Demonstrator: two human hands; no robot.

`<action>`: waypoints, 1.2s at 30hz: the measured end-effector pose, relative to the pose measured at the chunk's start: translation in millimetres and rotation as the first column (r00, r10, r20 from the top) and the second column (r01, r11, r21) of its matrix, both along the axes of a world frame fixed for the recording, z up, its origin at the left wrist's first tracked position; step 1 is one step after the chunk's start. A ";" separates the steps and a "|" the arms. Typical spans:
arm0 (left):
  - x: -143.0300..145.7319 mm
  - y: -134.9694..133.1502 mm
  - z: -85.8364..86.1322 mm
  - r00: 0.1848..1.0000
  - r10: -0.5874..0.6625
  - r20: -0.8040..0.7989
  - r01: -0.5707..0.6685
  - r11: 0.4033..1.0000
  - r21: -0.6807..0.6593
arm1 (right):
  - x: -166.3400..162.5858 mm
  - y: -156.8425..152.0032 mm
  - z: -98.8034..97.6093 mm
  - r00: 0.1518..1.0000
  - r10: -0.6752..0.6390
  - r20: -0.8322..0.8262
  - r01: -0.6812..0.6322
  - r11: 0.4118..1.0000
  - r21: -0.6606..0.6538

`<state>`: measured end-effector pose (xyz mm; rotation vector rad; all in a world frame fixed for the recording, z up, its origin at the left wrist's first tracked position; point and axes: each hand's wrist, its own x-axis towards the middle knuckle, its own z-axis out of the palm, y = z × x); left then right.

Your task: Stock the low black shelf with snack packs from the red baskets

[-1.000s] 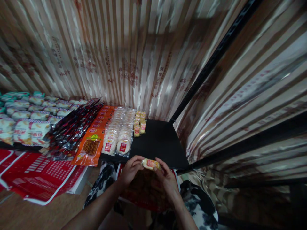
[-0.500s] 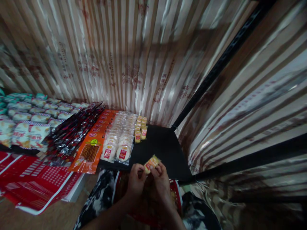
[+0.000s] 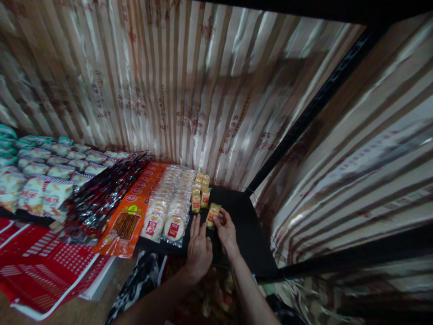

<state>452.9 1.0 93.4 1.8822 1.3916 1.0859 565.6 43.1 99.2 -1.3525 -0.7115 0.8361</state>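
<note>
My right hand (image 3: 226, 229) grips a small yellow snack packet (image 3: 213, 215) by its right side, over the black shelf (image 3: 246, 225). Beside it my left hand (image 3: 199, 246) holds nothing, its fingers stretched forward close to the packet's left. Just beyond the fingertips stand two short rows of matching yellow packets (image 3: 204, 197). To their left lie overlapping rows of clear-wrapped round white crackers (image 3: 174, 228). Under my forearms a basket holding more yellow packets (image 3: 223, 298) is partly hidden.
Orange snack bags (image 3: 123, 225), dark shiny packets (image 3: 98, 198) and white bread-like packs (image 3: 56, 194) line the shelf leftward. A red basket (image 3: 43, 271) stands below. Black metal posts (image 3: 314, 108) frame the right, with striped sheeting (image 3: 189, 90) behind.
My right hand has carried the yellow packet forward from above the basket to the shelf near the rows. My left hand has let go of it and straightened its fingers.
</note>
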 end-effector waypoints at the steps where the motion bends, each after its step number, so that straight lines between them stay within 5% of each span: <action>1: 3.1 4.5 -1.2 1.000 0.006 0.012 -0.006 1.000 0.010 | 0.0 5.8 -0.6 1.000 -0.003 0.009 0.003 1.000 0.012; 18: 19.7 45.9 -24.4 0.997 0.068 0.044 -0.071 0.996 0.050 | 3.1 53.5 -31.3 0.967 0.018 0.256 -0.026 0.999 0.026; 30: 18.7 49.3 -32.2 0.987 0.072 0.142 -0.075 0.997 0.011 | -12.4 50.3 -25.0 0.959 0.080 0.273 -0.088 0.996 0.016; 36: 18.0 50.6 -29.6 0.982 0.078 0.171 -0.078 0.997 -0.009 | -16.8 46.7 -24.8 0.935 0.020 0.353 -0.015 1.000 -0.018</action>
